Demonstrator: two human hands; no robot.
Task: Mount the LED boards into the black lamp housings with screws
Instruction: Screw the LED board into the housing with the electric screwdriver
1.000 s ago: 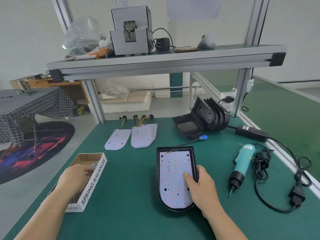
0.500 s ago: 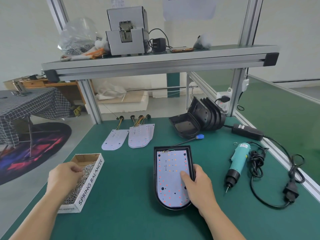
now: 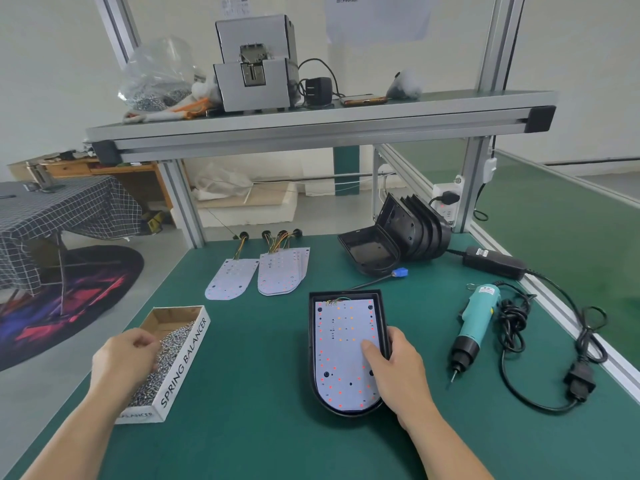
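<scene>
Green bench [image 3: 263, 341] carries: lower left, a cardboard box [image 3: 183, 358] of screws [image 3: 166, 355]; upper centre, a loose LED board [image 3: 230, 279] beside a stack of LED boards [image 3: 282, 271]; centre, a black housing [image 3: 346, 294]; upper right, nested empty housings [image 3: 408, 233] and a power adapter [image 3: 493, 262]; right, an electric screwdriver [image 3: 476, 320] beside a coiled cord [image 3: 512, 317].

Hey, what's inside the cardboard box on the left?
A heap of small silver screws fills the cardboard box. The left hand covers part of it, so whether its fingers hold any is hidden.
</scene>
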